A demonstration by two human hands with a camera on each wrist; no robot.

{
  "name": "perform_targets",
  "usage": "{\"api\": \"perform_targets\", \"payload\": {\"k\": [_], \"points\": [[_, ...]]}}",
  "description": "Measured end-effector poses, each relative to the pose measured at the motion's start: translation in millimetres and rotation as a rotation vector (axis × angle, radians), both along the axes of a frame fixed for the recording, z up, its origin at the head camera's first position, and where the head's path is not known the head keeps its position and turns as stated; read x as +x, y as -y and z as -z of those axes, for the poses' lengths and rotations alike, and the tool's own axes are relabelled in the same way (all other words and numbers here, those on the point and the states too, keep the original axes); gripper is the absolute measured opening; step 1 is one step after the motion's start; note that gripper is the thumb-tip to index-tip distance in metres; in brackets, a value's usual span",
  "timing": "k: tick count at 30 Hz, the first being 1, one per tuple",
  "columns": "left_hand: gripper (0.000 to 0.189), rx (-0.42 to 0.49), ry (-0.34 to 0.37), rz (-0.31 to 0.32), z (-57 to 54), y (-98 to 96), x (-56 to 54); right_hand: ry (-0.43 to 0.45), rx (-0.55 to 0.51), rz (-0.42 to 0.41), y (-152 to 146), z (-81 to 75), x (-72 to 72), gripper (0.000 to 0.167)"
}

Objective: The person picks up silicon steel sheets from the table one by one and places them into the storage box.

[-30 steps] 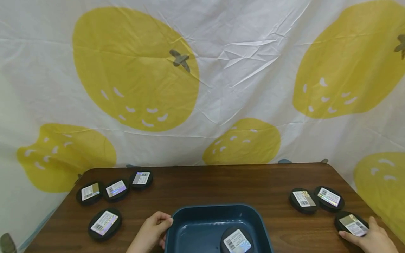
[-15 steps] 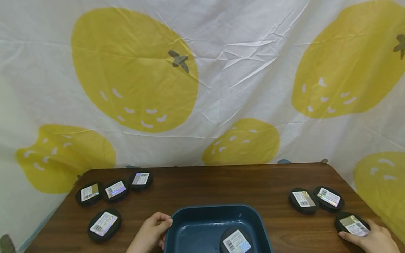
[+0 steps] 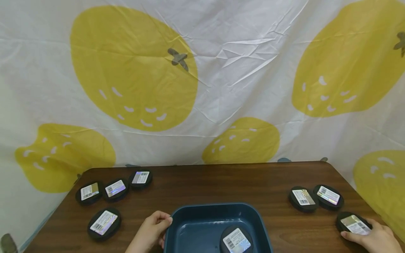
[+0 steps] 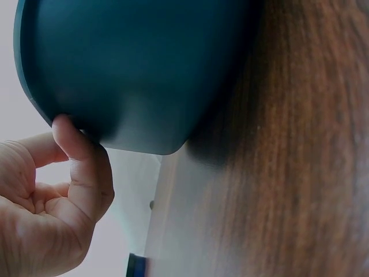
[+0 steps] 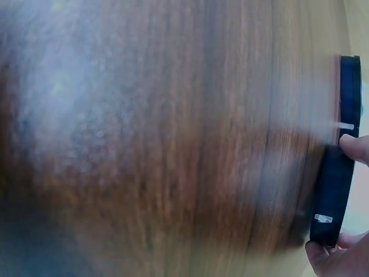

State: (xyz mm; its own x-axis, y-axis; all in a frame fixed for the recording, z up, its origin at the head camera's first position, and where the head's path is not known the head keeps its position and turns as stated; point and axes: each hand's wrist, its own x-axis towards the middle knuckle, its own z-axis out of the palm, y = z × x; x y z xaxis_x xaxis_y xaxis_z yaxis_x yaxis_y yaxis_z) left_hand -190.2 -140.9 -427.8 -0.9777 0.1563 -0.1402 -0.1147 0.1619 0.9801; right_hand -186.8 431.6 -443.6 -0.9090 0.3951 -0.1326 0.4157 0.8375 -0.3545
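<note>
My left hand point(image 3: 151, 232) pinches the rim of a dark blue plastic basin point(image 3: 215, 206) at its left side. In the left wrist view, the thumb and fingers meet at the edge of the basin point(image 4: 132, 63). Inside it, towards the right, lies a black round disc point(image 3: 236, 240) with a white barcode label. At the right edge of the table, my right hand point(image 3: 378, 238) holds another black disc point(image 3: 353, 224) between thumb and fingers. Seen edge-on in the right wrist view, this disc point(image 5: 334, 193) is gripped at both sides, close over the wood.
Two labelled discs, a nearer one point(image 3: 302, 199) and a farther one point(image 3: 329, 197), lie beyond my right hand. Several more, such as this front disc point(image 3: 104, 225), lie on the left of the brown wooden table point(image 3: 221, 184). A lemon-print cloth point(image 3: 240, 91) hangs behind.
My right hand and the disc in it have shifted very slightly to the right. The left hand keeps its hold on the basin, and the other discs lie as before.
</note>
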Motion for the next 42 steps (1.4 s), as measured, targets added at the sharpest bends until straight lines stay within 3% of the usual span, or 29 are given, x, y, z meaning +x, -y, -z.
{"api": "perform_targets", "payload": {"k": [9,17,34,42], "points": [[0.028,0.01,-0.002,0.001,-1.1,0.7,0.0,0.03,-0.002,0.063,0,-0.6,-0.5,0.101],[0.028,0.009,-0.007,-0.013,-0.6,0.7,1.3,-0.005,0.006,-0.048,-1,-4.2,0.8,0.101],[0.028,0.01,-0.016,-0.008,-1.6,3.1,1.0,0.019,0.031,-0.115,2,-14.8,1.7,0.102],[0.027,0.005,-0.001,-0.012,0.1,5.1,0.8,-0.017,0.04,-0.18,14,-23.9,4.4,0.099]]}}
